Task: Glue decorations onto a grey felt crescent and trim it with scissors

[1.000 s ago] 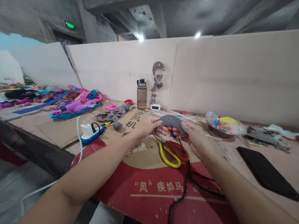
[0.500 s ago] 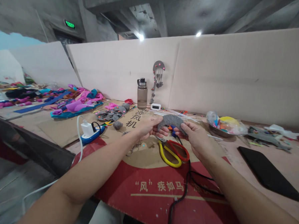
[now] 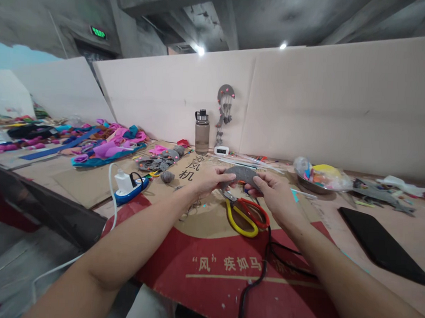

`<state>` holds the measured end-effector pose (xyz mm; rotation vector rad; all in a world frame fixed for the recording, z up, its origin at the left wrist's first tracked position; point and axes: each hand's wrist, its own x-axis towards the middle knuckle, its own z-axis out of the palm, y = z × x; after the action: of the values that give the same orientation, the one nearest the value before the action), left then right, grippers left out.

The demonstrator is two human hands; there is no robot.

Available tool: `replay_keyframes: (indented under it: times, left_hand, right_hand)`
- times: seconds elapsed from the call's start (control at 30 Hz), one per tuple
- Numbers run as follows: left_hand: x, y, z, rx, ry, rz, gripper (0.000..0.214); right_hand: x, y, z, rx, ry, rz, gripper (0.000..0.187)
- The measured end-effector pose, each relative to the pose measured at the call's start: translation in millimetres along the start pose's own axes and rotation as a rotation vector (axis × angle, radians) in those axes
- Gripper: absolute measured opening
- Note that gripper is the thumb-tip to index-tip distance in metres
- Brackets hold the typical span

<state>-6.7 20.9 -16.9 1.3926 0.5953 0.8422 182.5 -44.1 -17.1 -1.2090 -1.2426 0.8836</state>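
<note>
A grey crescent-shaped felt piece (image 3: 242, 174) is held up between my two hands, curved side upward. My left hand (image 3: 211, 181) pinches its left end, and my right hand (image 3: 268, 185) grips the right end with the thumb on its face. Right below lie scissors (image 3: 247, 218) with one yellow and one red handle, resting on a cardboard sheet (image 3: 209, 225). A black cord (image 3: 267, 247) runs down from near the scissors. Against the upright board hangs a grey crescent ornament (image 3: 226, 94) with pink dots and dangling strings.
A water bottle (image 3: 202, 132) and a small white digital clock (image 3: 221, 151) stand at the back. Grey felt pieces (image 3: 158, 162), a blue power strip (image 3: 132, 193) and coloured fabric (image 3: 109, 146) lie left. To the right are a bowl (image 3: 314, 185) of scraps and a black phone (image 3: 382, 244).
The felt piece has been lowered slightly and turned, so its crescent shape with the hollow underside shows more clearly. Both hands still hold its ends.
</note>
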Motion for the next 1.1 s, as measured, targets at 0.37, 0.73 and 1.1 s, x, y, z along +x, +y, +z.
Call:
replay_keyframes:
  times: [0.37, 0.73, 1.1]
  left_hand:
    - [-2.6, -1.8, 2.2, 0.156, 0.022, 0.073, 0.035]
    - [-6.2, 1.5, 8.2, 0.079, 0.072, 0.030, 0.054]
    - [-7.9, 3.3, 15.6, -0.324, -0.070, 0.058, 0.041]
  right_hand:
    - [-1.1, 1.0, -1.5, 0.016, -0.023, -0.048, 0.037]
    - [-12.6, -11.0, -8.8, -0.434, 0.341, -0.678, 0.012]
    - [-12.9, 3.1, -4.5, -0.672, 0.197, -1.020, 0.018]
